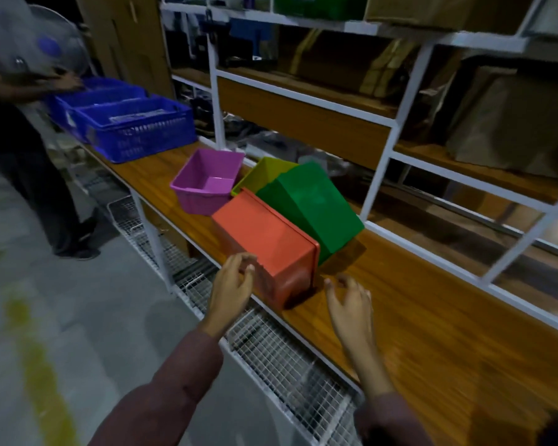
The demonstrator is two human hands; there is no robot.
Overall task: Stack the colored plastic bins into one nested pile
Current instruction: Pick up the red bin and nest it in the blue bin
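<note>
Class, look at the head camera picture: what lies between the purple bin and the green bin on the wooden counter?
In the head view, the yellow-green bin sits between the purple bin and the green bin, its far side hidden by the green one.

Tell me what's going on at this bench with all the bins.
A person is reaching with both hands toward an orange bin lying tipped on the wooden bench. The left hand and right hand are open on either side of its near end, not gripping yet. Behind it lie a tipped green bin and a yellow bin; a purple bin sits upright. Nothing is nested yet. Farther left, another person handles blue baskets.
</note>
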